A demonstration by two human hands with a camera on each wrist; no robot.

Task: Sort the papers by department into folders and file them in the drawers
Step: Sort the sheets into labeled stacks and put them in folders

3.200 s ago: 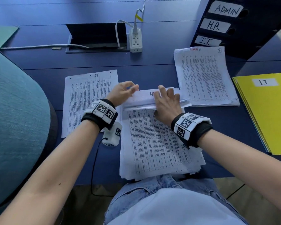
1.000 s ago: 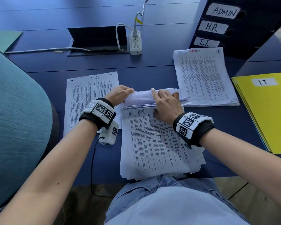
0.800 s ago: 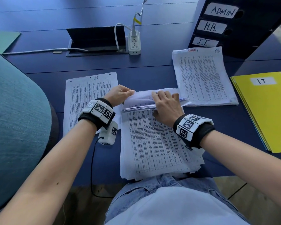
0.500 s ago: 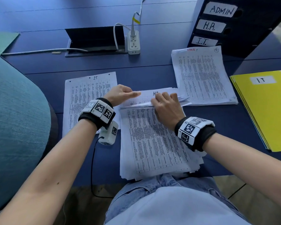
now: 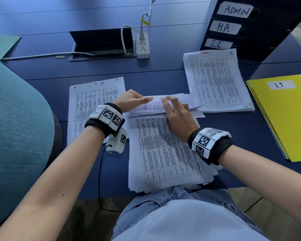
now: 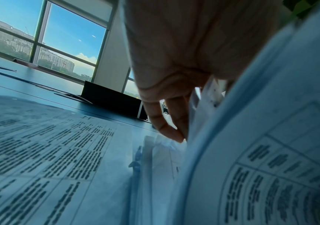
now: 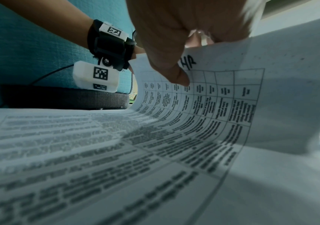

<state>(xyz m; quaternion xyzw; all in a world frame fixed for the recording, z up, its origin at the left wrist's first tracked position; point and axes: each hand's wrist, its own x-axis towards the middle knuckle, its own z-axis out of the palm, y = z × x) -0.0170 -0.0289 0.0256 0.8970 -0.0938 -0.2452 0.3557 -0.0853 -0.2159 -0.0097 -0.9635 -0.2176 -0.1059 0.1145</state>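
Note:
A thick stack of printed papers (image 5: 163, 153) lies in front of me at the table's near edge. Its far ends are bent up off the stack. My left hand (image 5: 139, 101) holds the left side of the raised sheets, thumb on top, fingers (image 6: 171, 132) underneath. My right hand (image 5: 170, 105) pinches the raised sheets from the right, its thumb (image 7: 176, 74) against a curled sheet marked HR (image 7: 213, 106). A sheet marked IT (image 5: 94, 105) lies to the left, an ADMIN pile (image 5: 215, 80) to the right.
A yellow folder labelled IT (image 5: 285, 115) lies on other folders at the right edge. The dark drawer unit (image 5: 268, 28) labelled ADMIN, H.R., I.T. stands at the back right. A power strip (image 5: 142, 46) and open cable hatch (image 5: 101, 42) sit behind. A teal chair (image 5: 16, 127) is at my left.
Both hands stayed at the far end of the stack, leafing through the raised sheets. The right hand's fingers have shifted on the raised edges and the left thumb now lies straight.

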